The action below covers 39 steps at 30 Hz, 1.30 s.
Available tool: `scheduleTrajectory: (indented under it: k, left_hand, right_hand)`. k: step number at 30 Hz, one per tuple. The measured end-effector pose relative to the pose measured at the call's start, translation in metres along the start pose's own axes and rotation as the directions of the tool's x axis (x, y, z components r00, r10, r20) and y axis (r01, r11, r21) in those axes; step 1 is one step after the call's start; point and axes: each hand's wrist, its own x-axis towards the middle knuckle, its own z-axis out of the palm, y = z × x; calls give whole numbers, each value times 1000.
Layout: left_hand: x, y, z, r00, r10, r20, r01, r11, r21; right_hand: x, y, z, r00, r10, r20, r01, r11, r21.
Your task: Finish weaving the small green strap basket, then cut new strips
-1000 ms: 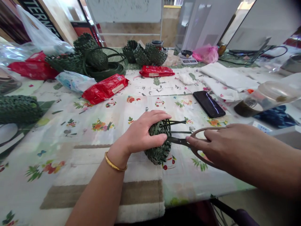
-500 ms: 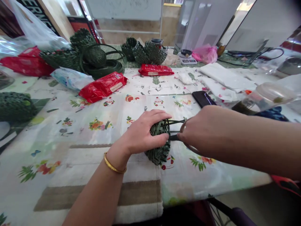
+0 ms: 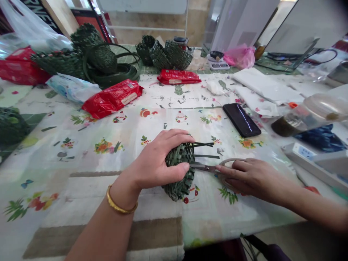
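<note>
Item on my feed: one woven green strip basket form (image 3: 178,173), long axis running front to back, flat loose strip ends (image 3: 203,149) pointing right, near the tabletop's front edge (image 3: 108,232). My left hand (image 3: 156,159) grips it from above, fingers curled over the weave. My right hand (image 3: 251,179) is closed on steel scissors (image 3: 205,168), blade tips at the weave.

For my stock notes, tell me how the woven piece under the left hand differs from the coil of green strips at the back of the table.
The woven piece is a tight, rounded plait, while the coil of green strips is flat bands wound in loose rings. The woven piece has loose strip ends sticking out; the coil's bands lie looped. The left hand grips the woven piece, but no hand touches the coil. Both are dark green strip material.
</note>
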Motion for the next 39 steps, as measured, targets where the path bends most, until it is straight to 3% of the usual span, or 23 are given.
scheduleTrajectory:
  k: [4,6,10,12,16,19,20,22,23,25,26,28,30,32,34,39]
  left_hand:
    - [2,1,-1,1000,-8,13,7,1000,21]
    - [2,2,-1,1000,-1,18,0,999,42]
    - [2,-1,-3,1000,23,14,-23,1000,-1]
    - [1,-5,-5,1000,22,17,-21,998,-54]
    - [-6,-15,-10,1000,3,16,-1,988,-155]
    - [-10,-21,-13,1000,0,6,1,974,-227]
    - [-11,-22,-13,1000,3,3,-2,968,-252]
    - [-12,-24,-13,1000,7,-5,-8,956,-292]
    - [-12,-25,-13,1000,11,-10,-13,952,-307]
    - [-12,-27,-13,1000,13,-24,-20,942,-336]
    - [-12,-28,-13,1000,5,-27,-15,936,-353]
    - [-13,-31,-13,999,-16,-38,-1,919,-394]
    - [-14,-34,-13,997,-40,-58,12,904,-427]
    - [-15,-36,-13,996,-51,-75,12,896,-445]
    - [-15,-36,-14,996,-54,-74,15,892,-452]
    - [-13,-36,-12,998,-36,-50,7,872,-490]
  right_hand:
    - [-5,-8,20,996,76,-38,-75,996,43]
    - [-2,-11,21,993,112,-46,-108,990,89]
    - [3,-20,18,983,176,58,-185,949,254]
    - [5,-26,19,977,209,40,-212,948,238]
    - [0,-32,22,978,145,-151,-125,984,129]
    - [-9,-35,15,927,66,-368,-3,985,170]
    - [-12,-35,10,898,108,-426,-8,973,230]
    - [-17,-32,1,820,341,-460,-108,881,461]
    - [-18,-28,-3,766,502,-402,-178,766,618]
    - [-14,-16,-8,657,733,-177,-220,410,885]
    - [-10,-9,-8,667,745,13,-243,200,949]
    - [4,1,-4,733,583,351,-334,-142,932]
    - [21,3,4,781,340,523,-427,-321,845]
    - [38,-3,13,804,176,568,-485,-360,797]
    - [53,-12,21,810,84,581,-528,-325,784]
    - [73,-23,25,815,105,570,-562,-100,821]
